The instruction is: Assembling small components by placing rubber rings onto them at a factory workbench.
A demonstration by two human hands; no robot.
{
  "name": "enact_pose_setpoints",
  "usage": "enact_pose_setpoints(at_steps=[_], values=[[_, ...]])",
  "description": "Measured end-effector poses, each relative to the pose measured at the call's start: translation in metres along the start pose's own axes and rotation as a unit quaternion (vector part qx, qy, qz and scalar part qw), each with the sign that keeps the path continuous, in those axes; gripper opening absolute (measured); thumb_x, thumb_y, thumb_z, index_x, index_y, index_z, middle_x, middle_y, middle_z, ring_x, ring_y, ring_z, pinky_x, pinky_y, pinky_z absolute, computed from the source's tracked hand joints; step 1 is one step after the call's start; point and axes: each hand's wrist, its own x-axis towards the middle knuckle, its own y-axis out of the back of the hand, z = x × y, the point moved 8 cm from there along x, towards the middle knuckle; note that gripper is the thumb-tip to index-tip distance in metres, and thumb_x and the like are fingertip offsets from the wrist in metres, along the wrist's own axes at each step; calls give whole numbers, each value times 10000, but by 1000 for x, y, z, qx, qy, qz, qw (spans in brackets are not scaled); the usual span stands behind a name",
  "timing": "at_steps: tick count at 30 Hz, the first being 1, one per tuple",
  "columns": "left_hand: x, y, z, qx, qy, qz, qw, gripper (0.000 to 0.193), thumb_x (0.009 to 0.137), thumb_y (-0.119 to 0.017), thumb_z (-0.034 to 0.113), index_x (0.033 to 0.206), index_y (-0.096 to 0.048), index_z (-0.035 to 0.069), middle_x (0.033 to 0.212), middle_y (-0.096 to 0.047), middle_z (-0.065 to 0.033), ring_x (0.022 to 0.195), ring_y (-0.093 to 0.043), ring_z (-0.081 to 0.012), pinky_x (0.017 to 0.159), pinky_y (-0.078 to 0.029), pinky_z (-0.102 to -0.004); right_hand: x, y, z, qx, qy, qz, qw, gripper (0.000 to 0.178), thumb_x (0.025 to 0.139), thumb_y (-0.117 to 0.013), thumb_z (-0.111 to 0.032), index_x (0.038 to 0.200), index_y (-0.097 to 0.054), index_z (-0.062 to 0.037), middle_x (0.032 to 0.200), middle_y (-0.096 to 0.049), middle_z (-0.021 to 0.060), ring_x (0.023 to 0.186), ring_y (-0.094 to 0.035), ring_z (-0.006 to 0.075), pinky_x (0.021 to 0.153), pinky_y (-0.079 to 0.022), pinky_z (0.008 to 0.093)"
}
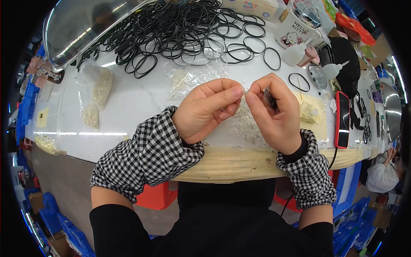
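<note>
In front of my chest, my left hand and my right hand meet, thumb and forefinger pinched in each. Between their tips is a tiny whitish thing, too small to name. The curled fingers of my right hand also hold a small dark shiny thing, mostly hidden. Below the hands, many small white pieces lie scattered on the white tabletop. Just behind my left hand lies a clear plastic bag with pale pieces in it.
A large pile of black rings spreads across the back. Left lies a bag of pale pieces. At right are a yellowish block, a red-cased phone with a cable, a white canister and squeeze bottles. A wooden edge runs in front.
</note>
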Motion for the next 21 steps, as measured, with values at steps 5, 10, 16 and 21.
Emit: enact_pose_setpoints(at_steps=[5, 10, 16, 21], values=[[1, -4, -8, -16, 14, -18, 1000, 208, 953, -499, 231, 925, -569, 37, 760, -502, 32, 669, -415, -45, 594, -348, -169, -2, 1, -14, -76, 75, 19, 994, 142, 740, -665, -41, 840, -569, -14, 743, -506, 43, 523, -446, 104, 437, -324, 208], [1, -9, -7, 11, 12, -34, 999, 260, 973, -449, 271, 882, -548, 48, 772, -479, 36, 667, -388, -47, 604, -340, -177, -2, 1, -25, -105, 119, 27, 987, 166, 739, -686, -93, 842, -580, -18, 737, -538, 59, 554, -543, 153, 451, -387, 260], [1, -12, -7, -36, 14, -58, 998, 276, 980, -424, 283, 872, -518, 47, 744, -446, 27, 650, -367, -53, 610, -333, -182, 0, -2, -14, -168, 55, -26, 984, 312, 770, -709, -302, 728, -545, -40, 602, -520, 62, 520, -533, 186, 442, -388, 289], [0, -15, -9, -33, 18, -65, 997, 280, 981, -418, 285, 892, -510, 36, 736, -436, 23, 650, -367, -53, 610, -329, -188, -3, -3, -6, -182, 38, -16, 982, 332, 793, -690, -310, 677, -515, -51, 595, -520, 60, 492, -509, 213, 436, -376, 300]])
